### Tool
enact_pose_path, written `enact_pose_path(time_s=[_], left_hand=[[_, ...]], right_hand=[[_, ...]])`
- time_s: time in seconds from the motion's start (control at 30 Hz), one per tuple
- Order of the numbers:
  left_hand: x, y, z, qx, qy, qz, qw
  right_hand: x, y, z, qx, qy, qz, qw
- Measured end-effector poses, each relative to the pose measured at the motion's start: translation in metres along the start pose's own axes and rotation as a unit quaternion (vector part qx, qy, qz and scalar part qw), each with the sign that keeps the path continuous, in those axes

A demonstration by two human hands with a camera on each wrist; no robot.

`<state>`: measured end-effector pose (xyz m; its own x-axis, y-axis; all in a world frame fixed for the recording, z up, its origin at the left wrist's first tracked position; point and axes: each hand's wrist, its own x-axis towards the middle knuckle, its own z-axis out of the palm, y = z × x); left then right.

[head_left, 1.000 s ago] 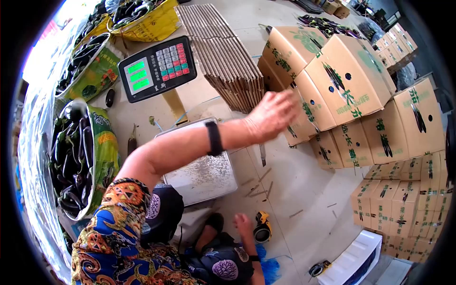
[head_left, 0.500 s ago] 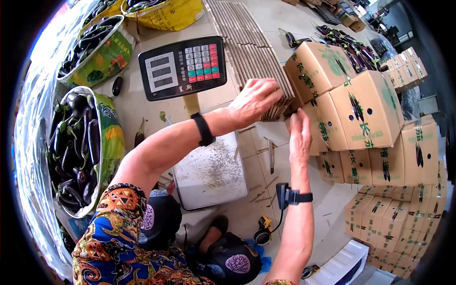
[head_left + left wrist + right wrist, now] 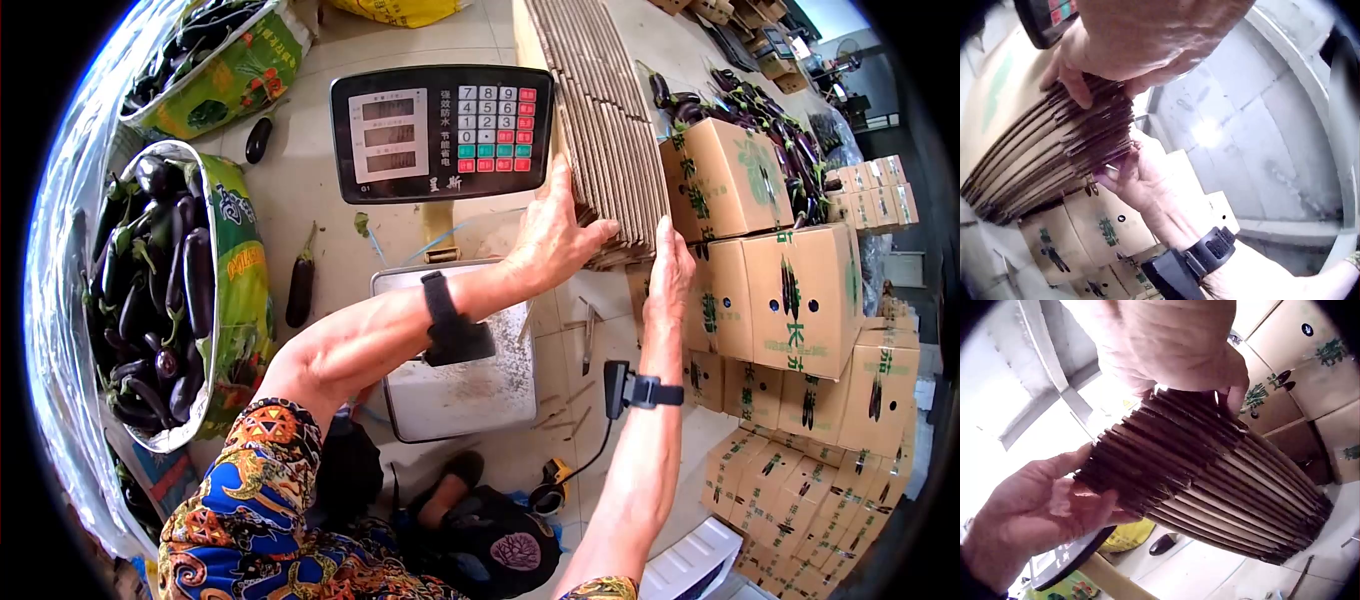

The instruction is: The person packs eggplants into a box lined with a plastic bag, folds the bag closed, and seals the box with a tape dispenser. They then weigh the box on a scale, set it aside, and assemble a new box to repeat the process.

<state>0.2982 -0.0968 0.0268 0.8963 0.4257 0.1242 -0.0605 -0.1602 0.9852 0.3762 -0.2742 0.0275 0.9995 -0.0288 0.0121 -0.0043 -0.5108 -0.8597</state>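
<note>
Your left hand (image 3: 555, 235) and right hand (image 3: 668, 270) clamp the stack of flattened cartons (image 3: 600, 110).
Just past the scale platform (image 3: 450, 375), each grip curls its fingers over the stack's near end. The cartons are brown corrugated sheets, ribbed edges slightly fanned, lying on the floor (image 3: 300, 190) between the scale display (image 3: 440, 130) and the printed eggplant boxes (image 3: 790, 290).

The scale's display head (image 3: 440, 133) shows keypad digits 7 8 9, 4 5 6, 1 2 3 and 0, with white Chinese characters beside them too fine to read. Right of it, cardboard boxes (image 3: 800, 290) bear green characters, possibly 长茄.
</note>
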Motion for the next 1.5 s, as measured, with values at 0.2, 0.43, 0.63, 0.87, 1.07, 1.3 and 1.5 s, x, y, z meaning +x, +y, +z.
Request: enact_pose_path(time_s=[0.2,0.43,0.63,0.87,1.07,1.3,1.5], left_hand=[[-0.001,0.031,-0.044,0.053,-0.096,0.013,0.994],[-0.011,-0.028,-0.055,-0.074,-0.159,0.011,0.984],[-0.078,-0.101,-0.116,0.143,-0.034,-0.088,0.985],[-0.182,-0.220,-0.191,-0.023,-0.024,-0.403,0.915],[-0.201,-0.230,-0.196,-0.190,-0.104,-0.476,0.852],[-0.194,-0.248,-0.225,-0.197,-0.180,-0.436,0.859],[-0.167,-0.229,-0.251,-0.139,-0.257,-0.453,0.842]], right_hand=[[-0.039,-0.026,-0.013,-0.082,-0.015,0.007,0.997],[-0.033,-0.015,-0.014,0.217,-0.056,0.171,0.960],[-0.032,-0.015,-0.021,0.236,-0.077,0.184,0.951],[-0.026,-0.003,-0.029,0.124,-0.004,0.162,0.979],[-0.042,-0.023,-0.001,0.106,-0.063,0.087,0.989],[-0.031,-0.011,-0.024,0.159,-0.093,0.128,0.975],[-0.032,-0.011,-0.028,0.225,-0.087,0.176,0.954]])
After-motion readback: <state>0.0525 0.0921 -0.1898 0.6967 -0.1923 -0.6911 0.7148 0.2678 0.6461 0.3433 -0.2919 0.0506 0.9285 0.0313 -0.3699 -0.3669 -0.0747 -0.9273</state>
